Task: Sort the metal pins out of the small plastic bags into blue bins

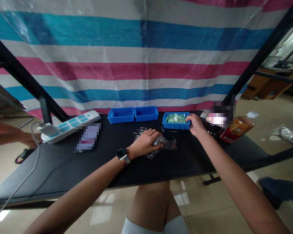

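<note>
My left hand (147, 142), with a watch on the wrist, lies over crinkled clear plastic bags (170, 145) on the black table. Part of the bag bulges between its thumb and curled fingers. Just beyond the fingertips is a small heap of thin, light-coloured pin-like pieces (141, 130), with several more scattered to the right. My right hand (196, 125) grips the right end of a blue plastic bin (177, 125), its thumb and fingers closed over the wall. Inside that bin are green items in clear wrapping (175, 118), too small to make out.
Two blue bins (122, 116) stand side by side at the back. At left are a white power strip (72, 125) with a cable and a blurred flat object (88, 138). A bottle (241, 126) stands right, near a dark pixelated object. Another person's arm (12, 138) shows far left.
</note>
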Motion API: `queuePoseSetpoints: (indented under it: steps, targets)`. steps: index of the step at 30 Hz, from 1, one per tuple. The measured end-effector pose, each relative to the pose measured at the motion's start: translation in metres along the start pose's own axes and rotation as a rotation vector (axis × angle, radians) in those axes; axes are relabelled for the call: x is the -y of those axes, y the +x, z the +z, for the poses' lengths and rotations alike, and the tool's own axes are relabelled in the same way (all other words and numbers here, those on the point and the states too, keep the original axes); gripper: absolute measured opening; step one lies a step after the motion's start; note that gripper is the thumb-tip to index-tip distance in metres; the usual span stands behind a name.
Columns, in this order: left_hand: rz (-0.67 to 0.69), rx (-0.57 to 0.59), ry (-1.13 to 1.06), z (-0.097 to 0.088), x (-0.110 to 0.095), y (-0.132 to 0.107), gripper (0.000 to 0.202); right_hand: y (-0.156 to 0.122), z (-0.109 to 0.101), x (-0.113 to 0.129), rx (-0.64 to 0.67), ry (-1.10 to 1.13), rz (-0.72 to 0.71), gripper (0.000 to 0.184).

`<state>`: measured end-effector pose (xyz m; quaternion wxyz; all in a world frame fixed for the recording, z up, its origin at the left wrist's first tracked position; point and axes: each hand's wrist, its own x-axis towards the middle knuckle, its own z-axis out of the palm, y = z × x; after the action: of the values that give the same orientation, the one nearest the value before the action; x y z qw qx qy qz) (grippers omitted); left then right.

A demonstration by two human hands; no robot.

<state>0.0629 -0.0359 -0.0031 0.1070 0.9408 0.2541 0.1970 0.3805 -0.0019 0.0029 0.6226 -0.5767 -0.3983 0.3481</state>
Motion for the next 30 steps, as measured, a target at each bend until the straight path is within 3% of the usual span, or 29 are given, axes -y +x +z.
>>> queuePoseSetpoints:
  steps: [2,5,9,13,18,21,30]
  targets:
    - [-0.025,-0.013,-0.001,0.001,0.001,0.001,0.038,-0.018,0.001,0.006,-0.033,0.093,0.076,0.041]
    - [-0.101,-0.031,-0.016,0.003,0.001,0.005,0.038,-0.045,0.002,0.015,0.06,0.19,0.058,0.045]
    - [-0.239,-0.061,-0.039,0.006,0.0,0.013,0.036,-0.064,0.002,0.019,0.088,0.093,-0.129,0.049]
    - [-0.322,-0.184,-0.08,0.011,0.0,0.021,0.033,-0.072,0.001,0.016,0.137,-0.091,-0.383,0.048]
    - [-0.319,-0.33,-0.092,0.016,-0.002,0.024,0.041,-0.085,0.001,0.021,0.126,-0.386,-0.755,0.035]
    - [-0.296,-0.365,-0.039,0.014,-0.003,0.024,0.036,-0.093,0.001,0.025,0.15,-0.495,-0.914,0.035]
    - [-0.28,-0.339,-0.107,0.006,-0.003,0.019,0.03,-0.099,0.001,0.029,0.267,-0.626,-1.069,0.049]
